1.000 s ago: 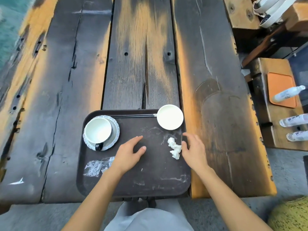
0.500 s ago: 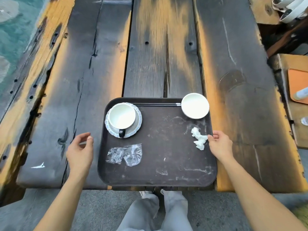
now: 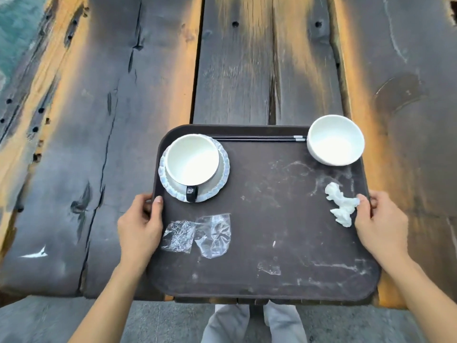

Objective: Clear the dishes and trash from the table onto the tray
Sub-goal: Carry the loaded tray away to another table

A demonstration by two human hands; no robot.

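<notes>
A dark brown tray [image 3: 284, 243] lies at the near edge of the wooden table [image 3: 103, 134]. On it a white cup [image 3: 191, 160] sits on a scalloped saucer [image 3: 223, 169] at the back left, and a white bowl [image 3: 335, 139] at the back right. Black chopsticks [image 3: 257, 138] lie along the back rim. Clear plastic wrap [image 3: 197, 235] lies front left, a crumpled white tissue [image 3: 340, 204] at the right. My left hand [image 3: 139, 224] grips the tray's left rim, thumb on top. My right hand [image 3: 379, 224] grips the right rim, thumb touching the tissue.
The table is made of dark, cracked planks with bolt holes. A small white scrap [image 3: 34, 254] lies on the table left of the tray. Grey pavement and my trouser legs [image 3: 254, 323] show below the table's edge.
My left hand moved from the tray's middle out to its left rim and closed on it. My right hand settled on the right rim. The view came closer to the tray.
</notes>
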